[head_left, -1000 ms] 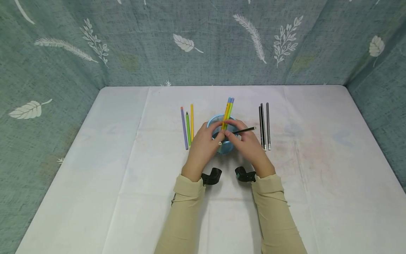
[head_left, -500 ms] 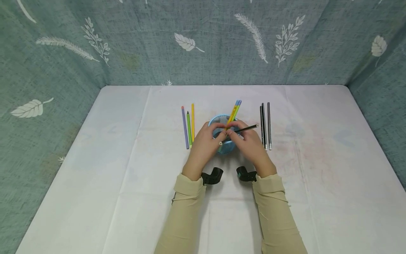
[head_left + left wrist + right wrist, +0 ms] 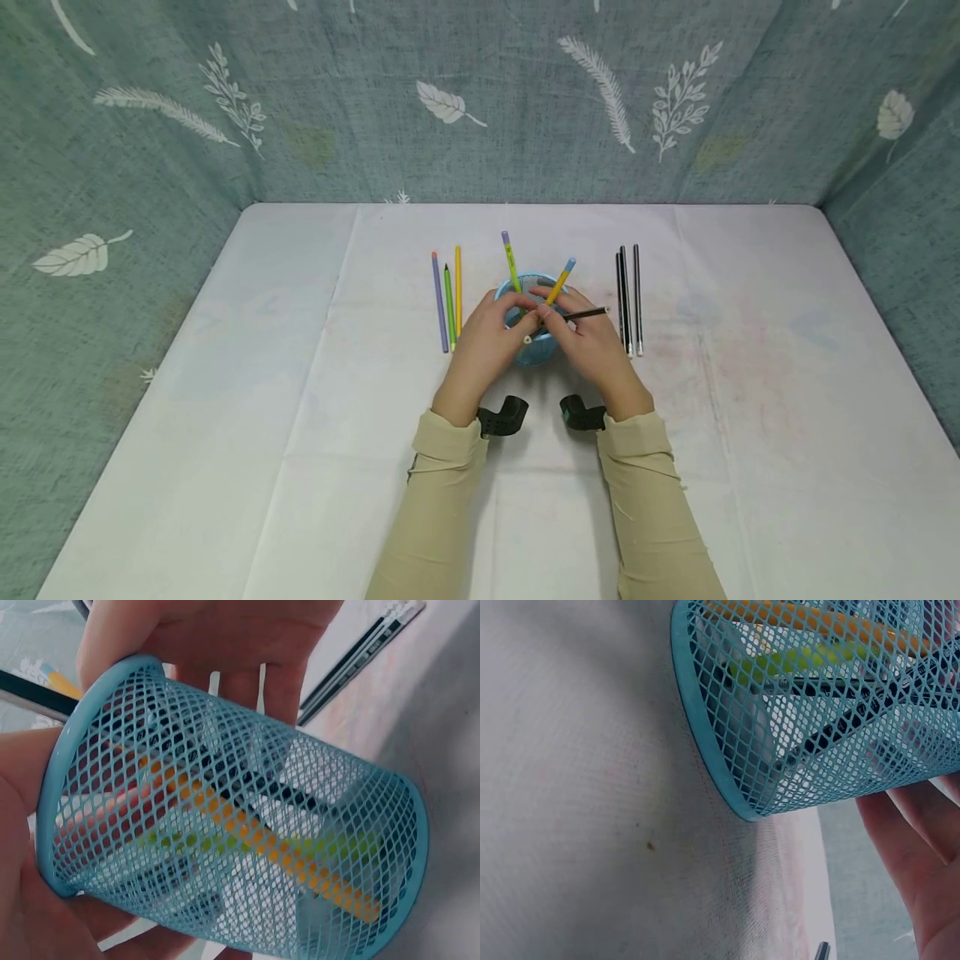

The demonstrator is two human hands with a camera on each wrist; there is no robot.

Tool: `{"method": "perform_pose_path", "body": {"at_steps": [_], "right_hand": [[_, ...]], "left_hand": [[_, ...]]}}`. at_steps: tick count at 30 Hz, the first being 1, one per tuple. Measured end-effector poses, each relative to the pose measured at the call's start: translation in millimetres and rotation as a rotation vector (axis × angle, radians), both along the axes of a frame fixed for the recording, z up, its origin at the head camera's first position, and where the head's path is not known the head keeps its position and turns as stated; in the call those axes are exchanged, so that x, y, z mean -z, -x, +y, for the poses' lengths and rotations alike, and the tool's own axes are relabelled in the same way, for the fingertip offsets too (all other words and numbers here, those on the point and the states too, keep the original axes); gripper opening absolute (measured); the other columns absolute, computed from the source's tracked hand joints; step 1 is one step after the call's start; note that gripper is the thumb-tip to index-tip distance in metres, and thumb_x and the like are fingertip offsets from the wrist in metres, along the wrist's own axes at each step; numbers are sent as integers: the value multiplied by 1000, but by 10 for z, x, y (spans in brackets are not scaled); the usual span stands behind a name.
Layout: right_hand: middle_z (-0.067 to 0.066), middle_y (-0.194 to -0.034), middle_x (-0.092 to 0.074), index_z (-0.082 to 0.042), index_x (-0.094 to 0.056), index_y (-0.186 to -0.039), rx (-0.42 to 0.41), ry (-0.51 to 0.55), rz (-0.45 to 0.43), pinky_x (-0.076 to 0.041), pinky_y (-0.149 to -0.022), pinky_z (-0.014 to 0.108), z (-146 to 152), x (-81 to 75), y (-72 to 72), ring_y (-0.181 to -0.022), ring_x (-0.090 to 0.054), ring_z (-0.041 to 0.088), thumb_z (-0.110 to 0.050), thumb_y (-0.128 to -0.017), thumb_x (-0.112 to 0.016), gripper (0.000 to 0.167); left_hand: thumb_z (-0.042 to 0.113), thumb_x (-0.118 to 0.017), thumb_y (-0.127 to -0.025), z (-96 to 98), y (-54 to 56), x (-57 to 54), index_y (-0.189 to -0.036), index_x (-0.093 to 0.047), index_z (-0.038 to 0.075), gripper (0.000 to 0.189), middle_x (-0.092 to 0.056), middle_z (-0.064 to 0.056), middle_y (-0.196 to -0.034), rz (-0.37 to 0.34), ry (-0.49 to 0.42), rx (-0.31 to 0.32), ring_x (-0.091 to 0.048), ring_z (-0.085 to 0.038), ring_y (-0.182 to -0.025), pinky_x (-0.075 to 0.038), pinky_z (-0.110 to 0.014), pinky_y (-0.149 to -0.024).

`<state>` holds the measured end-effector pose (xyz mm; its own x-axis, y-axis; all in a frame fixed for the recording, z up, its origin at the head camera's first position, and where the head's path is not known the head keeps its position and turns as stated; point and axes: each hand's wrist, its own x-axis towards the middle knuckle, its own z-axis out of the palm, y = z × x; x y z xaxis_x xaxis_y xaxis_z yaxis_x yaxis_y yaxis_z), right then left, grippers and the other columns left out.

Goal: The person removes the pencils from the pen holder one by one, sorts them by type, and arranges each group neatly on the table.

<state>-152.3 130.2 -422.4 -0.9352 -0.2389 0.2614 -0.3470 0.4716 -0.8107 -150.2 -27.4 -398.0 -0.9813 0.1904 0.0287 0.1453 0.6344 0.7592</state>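
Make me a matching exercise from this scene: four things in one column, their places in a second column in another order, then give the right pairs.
Things:
1. mesh cup
2. three coloured pencils
3. black pencils
4. single black pencil

Places:
A. lying on the cloth to the right of both hands
B. lying on the cloth to the left of both hands
C. between the left hand and the right hand
D. pinched in the right hand's fingers, over the cup's rim

Pairs: 1-C, 2-B, 3-A, 4-D

Pencils point(image 3: 448, 296) left of holder point(image 3: 534, 350)
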Motion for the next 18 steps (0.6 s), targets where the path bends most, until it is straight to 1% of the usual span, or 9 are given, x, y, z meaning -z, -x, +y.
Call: {"method": "perform_pose_path", "body": {"at_steps": [2, 4, 7, 10, 14, 18], "right_hand": [[-5, -132, -43, -25, -51, -126, -8, 10, -8, -35, -93, 40, -2, 3, 0, -122, -35, 12, -39, -93, -41, 37], [-6, -132, -42, -29, -50, -127, -11, 14, -21, -36, -92, 40, -6, -1, -1, -121, -36, 11, -40, -93, -40, 37], [-4, -132, -43, -32, -49, -127, -12, 10, -39, -37, -90, 41, -7, -9, -4, -120, -37, 12, -43, -93, -39, 37], [-3, -132, -42, -33, -48, -128, -8, 4, -51, -36, -91, 40, -9, -12, -4, -121, -37, 13, -44, -93, -39, 38], [-4, -134, -40, -30, -47, -129, -20, 0, -53, -34, -94, 41, -2, -13, -6, -122, -35, 15, -43, -93, -39, 40], [-5, -135, -39, -25, -46, -130, -60, 2, -45, -35, -94, 40, 43, -21, -17, -124, -34, 14, -40, -93, -40, 41]], "left_hand": [[43, -50, -86, -14, 3, 3, -103, -63, 23, 29, -50, -1, -109, 3, -7, 12, -51, -22, -93, -41, -35, -78], [43, -51, -85, -29, 6, 4, -102, -64, 24, 28, -49, 1, -112, 4, -14, 25, -51, -22, -99, -40, -36, -81], [44, -52, -84, -44, 18, 4, -98, -65, 25, 27, -49, 3, -112, 9, -18, 40, -50, -22, -100, -40, -35, -81], [43, -52, -83, -50, 26, 13, -95, -66, 25, 26, -49, 3, -114, 19, -22, 46, -50, -20, -100, -40, -34, -81], [43, -52, -85, -53, 30, 37, -95, -65, 24, 25, -49, 2, -115, 46, -19, 52, -50, -20, -102, -41, -36, -81], [42, -51, -87, -68, 39, 49, -94, -65, 21, 26, -47, 0, -124, 90, -3, 43, -46, -20, -111, -39, -37, -88]]}}
